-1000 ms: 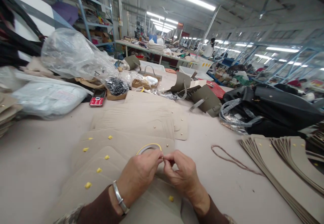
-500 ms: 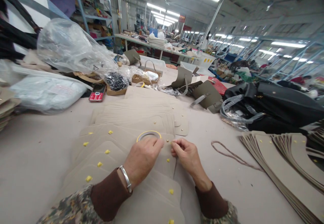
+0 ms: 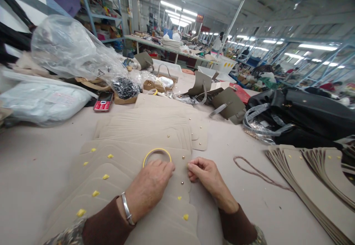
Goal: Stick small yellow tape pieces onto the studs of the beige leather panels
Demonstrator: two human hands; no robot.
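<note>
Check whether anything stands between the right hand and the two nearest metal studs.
Nothing visible does. The right hand is just right of the two metal studs on the beige panels. The yellow-rimmed ring, at the left hand, lies on the studs' other side.

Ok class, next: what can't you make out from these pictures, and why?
In the head view:
Yellow-edged ring: lower part hidden by the left hand.
Anything the right hand pinches: too small, covered by its fingers.
Beige strips at right: ends cut off by the picture's edge.
Phone: key markings too small.
</note>
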